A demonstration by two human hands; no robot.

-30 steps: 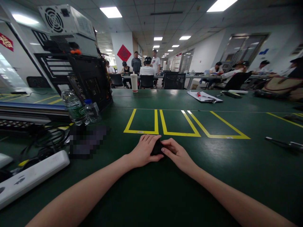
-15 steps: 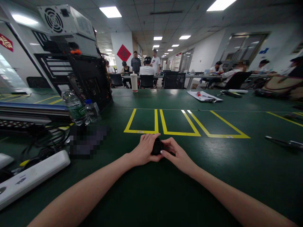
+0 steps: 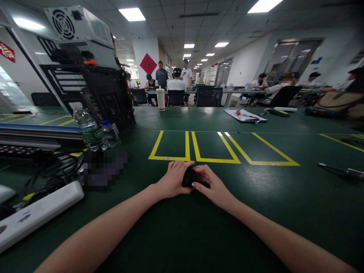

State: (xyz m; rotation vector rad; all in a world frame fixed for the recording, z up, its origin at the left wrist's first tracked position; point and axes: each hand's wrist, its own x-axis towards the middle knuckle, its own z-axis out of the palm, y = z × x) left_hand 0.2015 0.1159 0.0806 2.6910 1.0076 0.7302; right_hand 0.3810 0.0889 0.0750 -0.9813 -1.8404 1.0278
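A small black rounded object [image 3: 189, 177] is between my hands, low over the green table [image 3: 182, 235]; its kind cannot be made out. My left hand [image 3: 174, 178] wraps round its left side, fingers over the top and thumb beneath. From the right, my right hand [image 3: 212, 184] pinches the object's edge with thumb and fingertips. Part of the object is hidden by the fingers. Just beyond the hands, yellow tape outlines [image 3: 216, 162] mark the table.
On the left stand a computer case [image 3: 105, 94], a water bottle [image 3: 90, 127], a smaller blue-capped bottle [image 3: 110, 134] and a white power strip [image 3: 42, 216] by tangled cables. A white cup [image 3: 160, 99] and a clipboard [image 3: 244, 115] are farther back. Several people sit or stand beyond.
The black object has turned slightly between my hands, showing a rounder outline. My fingers have shifted only a little; both hands stay in place.
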